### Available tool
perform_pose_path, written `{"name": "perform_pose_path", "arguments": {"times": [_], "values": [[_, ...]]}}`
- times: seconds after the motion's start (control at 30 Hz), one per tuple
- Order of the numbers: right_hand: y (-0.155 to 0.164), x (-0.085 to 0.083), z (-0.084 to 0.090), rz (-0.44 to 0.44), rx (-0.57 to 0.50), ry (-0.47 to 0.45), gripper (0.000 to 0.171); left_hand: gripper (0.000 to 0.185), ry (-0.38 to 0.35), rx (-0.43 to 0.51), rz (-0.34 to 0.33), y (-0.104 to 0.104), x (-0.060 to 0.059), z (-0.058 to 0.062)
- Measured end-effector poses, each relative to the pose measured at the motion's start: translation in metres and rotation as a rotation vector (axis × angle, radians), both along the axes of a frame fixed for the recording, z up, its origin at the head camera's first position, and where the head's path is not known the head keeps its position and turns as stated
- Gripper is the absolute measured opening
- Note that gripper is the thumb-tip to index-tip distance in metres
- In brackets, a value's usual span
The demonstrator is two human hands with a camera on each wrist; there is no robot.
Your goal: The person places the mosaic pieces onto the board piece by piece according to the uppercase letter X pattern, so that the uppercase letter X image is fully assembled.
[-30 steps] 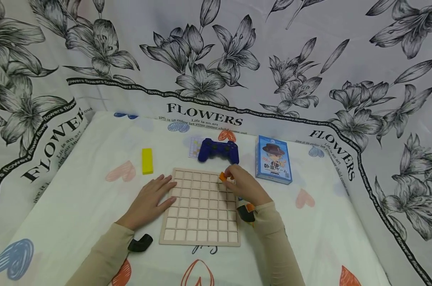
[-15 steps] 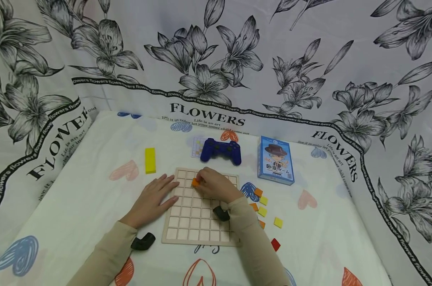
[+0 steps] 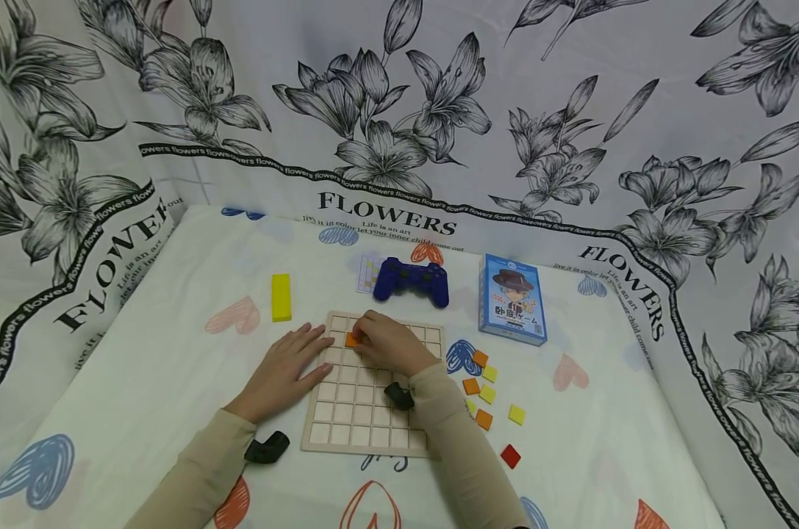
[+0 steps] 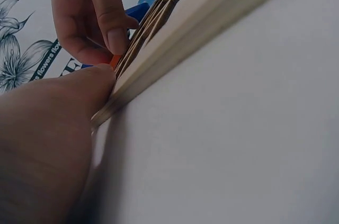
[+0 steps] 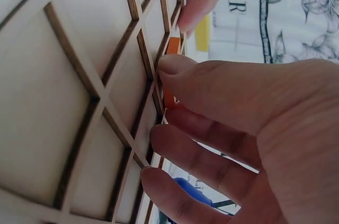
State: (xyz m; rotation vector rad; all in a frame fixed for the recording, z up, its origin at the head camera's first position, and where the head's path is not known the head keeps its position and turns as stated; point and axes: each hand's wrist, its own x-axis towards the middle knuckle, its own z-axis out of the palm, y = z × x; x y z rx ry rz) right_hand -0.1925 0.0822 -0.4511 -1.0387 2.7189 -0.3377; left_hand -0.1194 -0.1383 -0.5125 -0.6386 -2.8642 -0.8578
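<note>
1 orange tile (image 3: 350, 339) was pinched by right hand (image 3: 392, 345), thumb to forefinger | lay left of that hand, at grid board's (image 3: 340, 414) far-left cells, seating unclear | left hand (image 3: 282, 373), thumb apart, touched board's left edge

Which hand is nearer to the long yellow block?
Left. The left hand is close, on the near side of the long yellow block; the right hand is farther right, over the board.

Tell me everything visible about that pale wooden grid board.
The pale wooden grid board lies flat on the white heart-printed cloth. Raised strips with brown sides divide it into shallow square cells within a plain border. The person's left hand touches its left edge; the right hand pinches an orange tile near its far left corner.
</note>
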Motion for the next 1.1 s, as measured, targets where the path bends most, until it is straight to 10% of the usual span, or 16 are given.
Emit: {"name": "perform_pose_path", "arguments": {"times": [1.1], "values": [[0.033, 0.017, 0.024, -0.026, 0.007, 0.022, 0.029, 0.054, -0.03, -0.018, 0.023, 0.003, 0.0, 0.003]]}}
